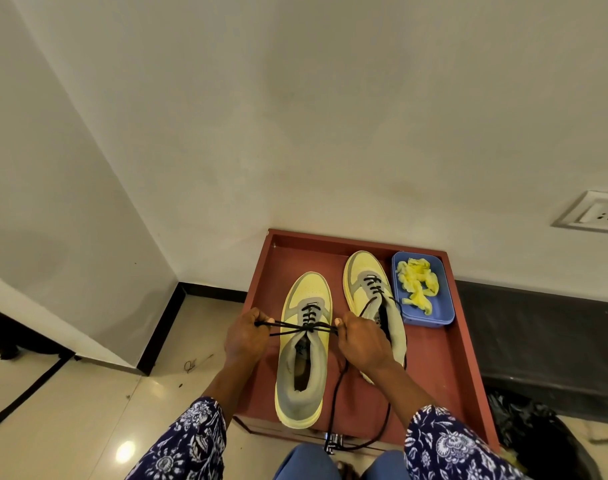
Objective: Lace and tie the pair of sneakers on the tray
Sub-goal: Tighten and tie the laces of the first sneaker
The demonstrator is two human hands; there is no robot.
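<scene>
Two yellow and grey sneakers stand on a red-brown tray (441,362). The left sneaker (304,351) has black laces crossed through its eyelets. My left hand (247,336) pinches one black lace end at the shoe's left side. My right hand (359,341) pinches the other end at its right side, and the lace (306,328) is pulled taut between them across the tongue. The right sneaker (372,299) sits farther back, partly behind my right hand. Its black lace (333,407) trails loose over the tray's near edge.
A blue plastic box (448,315) holding crumpled yellow material sits at the tray's far right corner. White walls stand behind and to the left. A wall socket (597,213) is at the right. A black bag (538,434) lies right of the tray on the tiled floor.
</scene>
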